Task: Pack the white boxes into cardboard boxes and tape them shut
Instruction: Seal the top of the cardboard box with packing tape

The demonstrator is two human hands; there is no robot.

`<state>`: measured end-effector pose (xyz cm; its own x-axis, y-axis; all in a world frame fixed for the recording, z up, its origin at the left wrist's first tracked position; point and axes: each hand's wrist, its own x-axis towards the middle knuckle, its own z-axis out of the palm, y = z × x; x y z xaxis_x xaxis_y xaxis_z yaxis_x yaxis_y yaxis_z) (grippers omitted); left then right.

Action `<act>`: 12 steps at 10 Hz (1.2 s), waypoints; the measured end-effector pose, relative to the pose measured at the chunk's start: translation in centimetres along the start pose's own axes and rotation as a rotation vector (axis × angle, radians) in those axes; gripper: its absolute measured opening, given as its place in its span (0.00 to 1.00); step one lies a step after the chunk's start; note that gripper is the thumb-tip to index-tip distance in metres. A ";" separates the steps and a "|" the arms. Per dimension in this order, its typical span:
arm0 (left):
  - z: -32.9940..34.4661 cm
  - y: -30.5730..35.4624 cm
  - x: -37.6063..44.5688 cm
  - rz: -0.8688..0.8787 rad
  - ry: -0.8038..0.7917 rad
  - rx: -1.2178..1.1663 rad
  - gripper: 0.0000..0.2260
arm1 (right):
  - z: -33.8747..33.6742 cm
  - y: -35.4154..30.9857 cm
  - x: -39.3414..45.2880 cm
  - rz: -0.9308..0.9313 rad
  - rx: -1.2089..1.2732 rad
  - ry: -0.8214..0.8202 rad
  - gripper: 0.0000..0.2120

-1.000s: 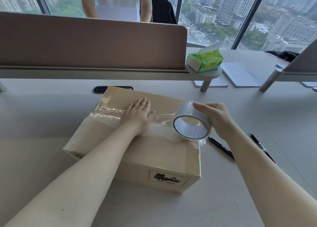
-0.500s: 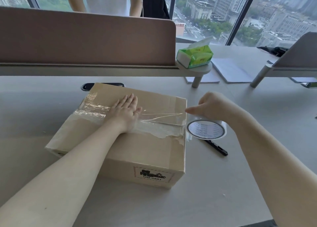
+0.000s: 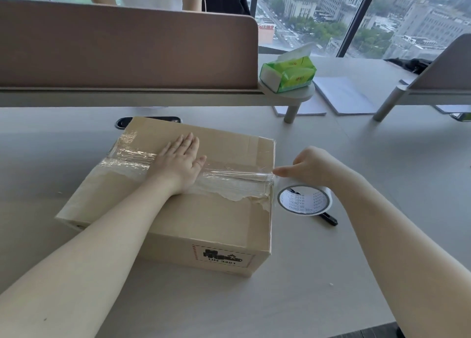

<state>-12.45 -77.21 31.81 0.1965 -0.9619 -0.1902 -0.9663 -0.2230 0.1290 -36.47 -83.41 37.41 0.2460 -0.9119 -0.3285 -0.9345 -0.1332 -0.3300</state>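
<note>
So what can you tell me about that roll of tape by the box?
The tape roll is clear packing tape on a white core printed inside with small dark text. It hangs just past the right edge of the cardboard box, its hole facing the camera, above a black pen. The right hand grips it from above. A clear strip runs from it across the box top.

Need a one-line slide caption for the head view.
Left hand flattens tape on cardboard box; right hand holds tape roll.

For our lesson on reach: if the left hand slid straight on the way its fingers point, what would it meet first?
Bare cardboard box top up to its far edge; beyond, likely the desk divider, though depth is unclear. The left hand lies flat.
</note>
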 end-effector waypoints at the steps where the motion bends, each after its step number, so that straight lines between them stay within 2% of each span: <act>1: 0.1 -0.1 0.1 0.000 0.002 -0.003 0.25 | 0.0 0.0 0.2 0.002 -0.009 -0.009 0.30; 7: 0.0 0.0 0.0 0.007 -0.004 0.013 0.26 | 0.2 -0.2 0.2 -0.004 -0.198 -0.057 0.29; 11: 0.0 0.1 -0.1 0.004 -0.024 0.053 0.27 | 2.1 0.8 0.5 0.004 -0.117 -0.066 0.30; 12: -0.5 0.7 -0.1 -0.021 -0.021 0.126 0.28 | 2.5 1.0 0.7 0.002 -0.119 -0.058 0.29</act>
<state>-13.08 -77.32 32.43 0.2148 -0.9532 -0.2126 -0.9755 -0.2200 0.0012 -36.58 -83.26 34.65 0.2557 -0.8888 -0.3804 -0.9580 -0.1800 -0.2234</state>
